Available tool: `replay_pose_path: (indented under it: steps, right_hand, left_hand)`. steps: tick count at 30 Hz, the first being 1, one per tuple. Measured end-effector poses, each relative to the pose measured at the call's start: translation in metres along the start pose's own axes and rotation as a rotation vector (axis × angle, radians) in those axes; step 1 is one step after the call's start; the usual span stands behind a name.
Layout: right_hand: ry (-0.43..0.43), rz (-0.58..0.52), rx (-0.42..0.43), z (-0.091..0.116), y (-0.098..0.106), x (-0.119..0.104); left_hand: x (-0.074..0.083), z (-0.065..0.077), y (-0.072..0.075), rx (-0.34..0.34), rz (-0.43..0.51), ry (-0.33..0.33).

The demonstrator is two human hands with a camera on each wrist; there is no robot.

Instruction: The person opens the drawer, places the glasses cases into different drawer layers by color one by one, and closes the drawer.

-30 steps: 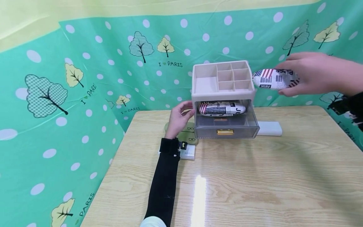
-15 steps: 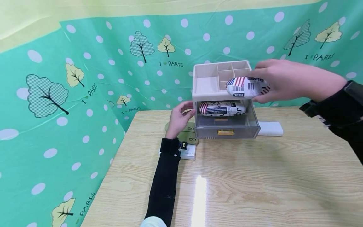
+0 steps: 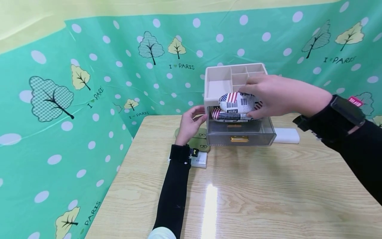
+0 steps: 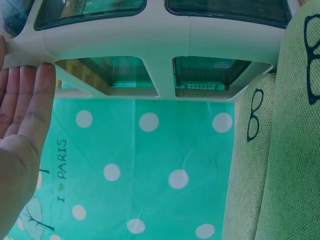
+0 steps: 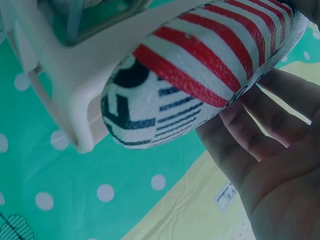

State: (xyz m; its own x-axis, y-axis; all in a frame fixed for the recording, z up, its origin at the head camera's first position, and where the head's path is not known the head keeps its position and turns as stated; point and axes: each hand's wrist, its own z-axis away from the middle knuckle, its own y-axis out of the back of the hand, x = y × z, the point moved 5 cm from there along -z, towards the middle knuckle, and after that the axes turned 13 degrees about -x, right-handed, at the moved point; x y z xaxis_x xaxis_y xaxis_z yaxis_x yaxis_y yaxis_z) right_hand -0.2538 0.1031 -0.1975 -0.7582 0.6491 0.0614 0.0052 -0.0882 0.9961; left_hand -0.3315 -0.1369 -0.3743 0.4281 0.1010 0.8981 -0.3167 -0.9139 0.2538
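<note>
Above the open smoky-plastic drawer (image 3: 221, 140), a newspaper-print oval case (image 3: 233, 102), gripped by the right hand (image 3: 277, 96), has been aligned from three o'clock, the left hand (image 3: 188, 126) straight-fingered.

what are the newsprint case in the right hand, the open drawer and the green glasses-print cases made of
Newsprint case: perhaps printed faux leather or coated fabric; the surface looks pebbled with a faint sheen.
Open drawer: most likely smoky grey plastic, glossy and see-through.
Green glasses-print cases: apparently matt cloth; a coarse weave shows in the left wrist view.
</note>
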Motion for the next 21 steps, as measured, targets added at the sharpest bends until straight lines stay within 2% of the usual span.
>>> replay_pose_path:
  steps: [9, 16, 21]
  right_hand:
    - [0.012, -0.009, -0.042, -0.017, -0.015, -0.014]
    - [0.032, -0.038, -0.059, -0.025, -0.033, -0.017]
    - [0.030, -0.037, -0.068, -0.027, -0.043, -0.017]
  left_hand:
    - [0.002, 0.001, 0.001, 0.012, 0.015, 0.026]
    - [0.002, 0.000, 0.000, 0.007, 0.008, 0.010]
    - [0.001, -0.001, -0.001, 0.008, 0.010, 0.022]
